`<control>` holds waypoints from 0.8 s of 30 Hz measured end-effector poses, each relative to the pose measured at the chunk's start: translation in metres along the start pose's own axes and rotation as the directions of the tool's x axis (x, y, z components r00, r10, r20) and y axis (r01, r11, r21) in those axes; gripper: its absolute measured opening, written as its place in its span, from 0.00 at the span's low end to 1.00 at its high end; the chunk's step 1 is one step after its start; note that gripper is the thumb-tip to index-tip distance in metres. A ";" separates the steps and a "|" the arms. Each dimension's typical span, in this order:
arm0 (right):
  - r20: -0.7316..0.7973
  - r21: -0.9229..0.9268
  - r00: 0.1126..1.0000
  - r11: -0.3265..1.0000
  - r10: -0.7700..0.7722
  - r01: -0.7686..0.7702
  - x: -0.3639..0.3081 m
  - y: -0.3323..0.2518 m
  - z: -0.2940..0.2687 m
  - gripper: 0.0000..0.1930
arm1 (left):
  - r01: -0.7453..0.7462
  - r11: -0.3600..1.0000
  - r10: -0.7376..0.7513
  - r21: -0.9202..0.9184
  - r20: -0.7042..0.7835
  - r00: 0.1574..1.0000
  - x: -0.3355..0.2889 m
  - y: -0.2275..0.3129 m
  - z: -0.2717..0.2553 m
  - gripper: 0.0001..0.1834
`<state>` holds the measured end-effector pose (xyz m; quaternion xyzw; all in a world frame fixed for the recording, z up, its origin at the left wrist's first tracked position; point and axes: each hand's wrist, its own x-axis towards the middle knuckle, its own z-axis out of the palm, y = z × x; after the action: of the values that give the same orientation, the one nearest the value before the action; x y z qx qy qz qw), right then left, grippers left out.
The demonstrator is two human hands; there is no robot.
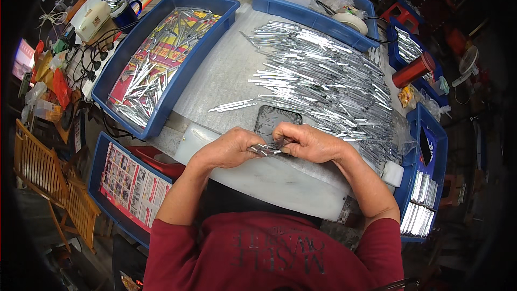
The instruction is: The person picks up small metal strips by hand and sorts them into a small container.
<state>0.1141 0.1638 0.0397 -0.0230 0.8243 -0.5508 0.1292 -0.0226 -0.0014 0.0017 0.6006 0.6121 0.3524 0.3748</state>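
My left hand (230, 149) is closed around a few short silver metal strips (264, 151) that stick out toward the right, over the table's near edge. My right hand (311, 143) is pinched at the other end of these strips; what exactly its fingertips grip is hard to make out. Just beyond both hands lies a small dark-rimmed tray (279, 112) with thin little pieces in it. A broad heap of slim silver metal strips (323, 81) spreads behind and to the right. A few loose strips (232, 105) lie left of the small tray.
At left stands a blue tray (186, 64) of scattered strips; below it, another blue tray (99, 167) holds a printed sheet. The right-hand blue tray (439, 167) has stacked strips. Behind the heap, a blue tray (318, 24) contains plastic bags. A red cylinder (414, 70) stands at right.
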 end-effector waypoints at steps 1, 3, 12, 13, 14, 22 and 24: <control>0.000 0.001 1.000 1.000 0.000 0.000 0.000 0.000 -0.001 0.08 | 0.004 1.000 -0.004 0.005 0.013 1.000 0.001 0.000 0.000 0.09; 0.027 -0.009 1.000 1.000 0.015 -0.015 0.000 0.000 -0.003 0.09 | -0.002 1.000 0.002 -0.006 0.004 1.000 0.002 0.002 -0.001 0.09; -0.192 0.232 0.979 0.972 0.067 -0.021 -0.003 0.025 -0.002 0.15 | 0.018 1.000 -0.017 0.010 -0.125 0.992 0.008 0.005 0.002 0.08; -0.207 0.254 0.973 0.966 0.103 -0.048 -0.005 0.022 -0.002 0.15 | 0.031 0.999 -0.028 0.016 -0.134 0.991 0.008 0.004 0.003 0.08; -0.207 0.253 0.973 0.966 0.102 -0.048 -0.004 0.023 -0.001 0.15 | 0.030 0.999 -0.028 0.017 -0.135 0.990 0.008 0.002 0.003 0.08; -0.456 -0.047 0.886 0.992 0.085 -0.119 -0.007 0.021 0.008 0.11 | 0.056 0.998 -0.049 0.034 -0.166 0.985 0.008 -0.001 0.007 0.08; -0.480 -0.069 0.876 0.992 0.058 -0.103 -0.008 0.021 0.009 0.10 | 0.056 0.998 -0.049 0.036 -0.164 0.985 0.007 -0.004 0.007 0.08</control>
<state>0.1264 0.1649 0.0186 0.1414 0.8554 -0.4952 -0.0559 -0.0177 0.0053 -0.0053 0.5609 0.6633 0.3778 0.3203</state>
